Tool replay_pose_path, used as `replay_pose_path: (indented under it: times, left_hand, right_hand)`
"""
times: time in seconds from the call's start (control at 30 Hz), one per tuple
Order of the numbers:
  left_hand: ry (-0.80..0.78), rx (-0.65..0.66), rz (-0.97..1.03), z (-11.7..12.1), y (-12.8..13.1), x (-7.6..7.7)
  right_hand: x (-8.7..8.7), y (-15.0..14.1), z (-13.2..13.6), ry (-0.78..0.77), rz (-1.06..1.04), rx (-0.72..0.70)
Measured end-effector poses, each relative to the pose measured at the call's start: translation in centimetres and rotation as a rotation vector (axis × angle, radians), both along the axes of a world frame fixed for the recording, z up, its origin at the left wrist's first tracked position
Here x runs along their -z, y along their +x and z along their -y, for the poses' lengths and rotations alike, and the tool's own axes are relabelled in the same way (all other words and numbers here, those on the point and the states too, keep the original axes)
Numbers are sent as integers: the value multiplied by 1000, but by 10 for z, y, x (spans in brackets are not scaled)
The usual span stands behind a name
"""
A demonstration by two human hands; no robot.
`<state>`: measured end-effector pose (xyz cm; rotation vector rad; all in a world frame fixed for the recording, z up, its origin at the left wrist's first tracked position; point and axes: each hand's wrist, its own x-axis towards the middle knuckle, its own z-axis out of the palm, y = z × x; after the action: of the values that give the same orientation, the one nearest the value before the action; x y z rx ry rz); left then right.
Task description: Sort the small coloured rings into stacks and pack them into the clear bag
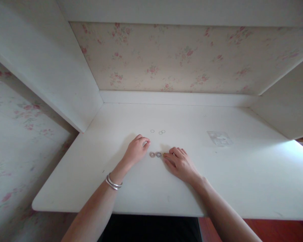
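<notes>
My left hand (pixel 137 150) hovers over the white tabletop, thumb and forefinger pinched together; whatever is between the tips, if anything, is too small to make out. A pinkish-brown small ring (pixel 152 154) lies just to its right, with a grey-blue ring (pixel 158 154) close beside that. My right hand (pixel 179 162) rests on the table with its fingers closed at a small yellow ring-like piece (pixel 164 155), partly hidden by the fingertips. Beyond the hands lie three thin hoops: one alone (pixel 152 131), and a front hoop (pixel 160 133) touching a rear hoop (pixel 163 131).
A clear plastic bag (pixel 219 138) lies flat on the white table (pixel 141 195) to the right. White panels stand at the left (pixel 73 84) and right (pixel 285 97). A low white ledge (pixel 179 98) runs along the back, below floral wallpaper (pixel 176 60).
</notes>
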<state>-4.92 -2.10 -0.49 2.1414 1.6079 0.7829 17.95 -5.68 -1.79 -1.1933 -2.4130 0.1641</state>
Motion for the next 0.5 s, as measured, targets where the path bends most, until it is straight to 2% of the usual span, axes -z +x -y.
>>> replay_pose_path:
  times: [0.5]
  left_hand:
    - [2,0,-5,0,0,1]
  right_hand:
    - [4,-2,-2,-47,-93,41]
